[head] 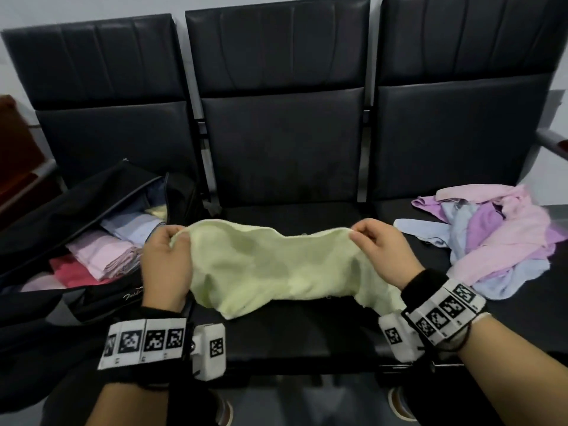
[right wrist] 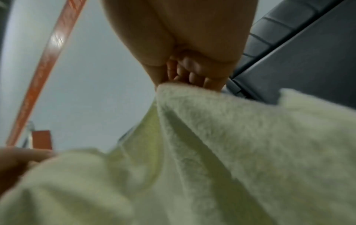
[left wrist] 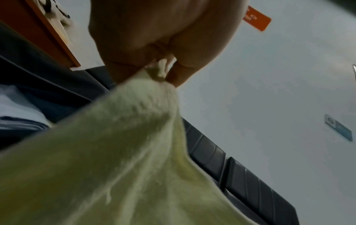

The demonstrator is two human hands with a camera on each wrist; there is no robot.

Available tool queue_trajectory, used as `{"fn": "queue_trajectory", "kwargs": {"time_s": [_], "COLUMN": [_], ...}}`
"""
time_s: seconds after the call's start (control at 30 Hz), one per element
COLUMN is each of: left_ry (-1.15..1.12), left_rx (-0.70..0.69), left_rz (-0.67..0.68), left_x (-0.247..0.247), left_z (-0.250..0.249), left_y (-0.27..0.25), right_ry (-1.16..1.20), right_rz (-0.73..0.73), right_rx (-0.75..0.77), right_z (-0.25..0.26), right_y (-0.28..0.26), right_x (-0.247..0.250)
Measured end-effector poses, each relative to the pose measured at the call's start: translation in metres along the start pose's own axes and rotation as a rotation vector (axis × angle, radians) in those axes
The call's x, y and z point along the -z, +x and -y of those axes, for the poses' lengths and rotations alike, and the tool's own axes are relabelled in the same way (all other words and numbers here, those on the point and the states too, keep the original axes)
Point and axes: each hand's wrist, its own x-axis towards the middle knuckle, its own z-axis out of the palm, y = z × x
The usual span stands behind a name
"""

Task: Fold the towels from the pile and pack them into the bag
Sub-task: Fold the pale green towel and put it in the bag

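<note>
A pale yellow towel hangs spread between my two hands above the middle seat. My left hand pinches its upper left corner, my right hand pinches its upper right corner. In the left wrist view the towel bunches out from under my left hand. The right wrist view shows the towel drawn up into my right hand. An open black bag lies on the left seat with folded pink, red, blue and yellow towels inside. The pile of loose pink, purple and blue towels lies on the right seat.
A row of three black padded seats with tall backs stands against a pale wall. A metal armrest sticks out at the far right. Shoes show on the floor below the seat edge.
</note>
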Motion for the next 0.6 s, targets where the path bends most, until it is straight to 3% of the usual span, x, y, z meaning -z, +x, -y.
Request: {"fn": "queue_trajectory", "kwargs": {"time_s": [0.1, 0.27, 0.37, 0.47, 0.6], "left_ry": [0.03, 0.026, 0.067, 0.11, 0.22], "left_rx": [-0.018, -0.171, -0.248, -0.307, -0.346], "left_rz": [0.175, 0.625, 0.806, 0.847, 0.736], "left_x": [-0.019, -0.045, -0.055, -0.062, -0.065], "left_z": [-0.002, -0.03, -0.044, -0.049, -0.044], "left_y": [-0.017, -0.046, -0.057, -0.063, -0.064], "right_ry": [0.109, 0.209, 0.234, 0.226, 0.238], "right_rz": [0.08, 0.299, 0.368, 0.368, 0.312], "right_rx": [0.091, 0.182, 0.197, 0.195, 0.19], "right_z": [0.029, 0.057, 0.061, 0.062, 0.06], "right_y": [0.001, -0.006, -0.01, -0.011, -0.014], "right_x": [-0.009, -0.023, -0.029, -0.03, -0.03]}}
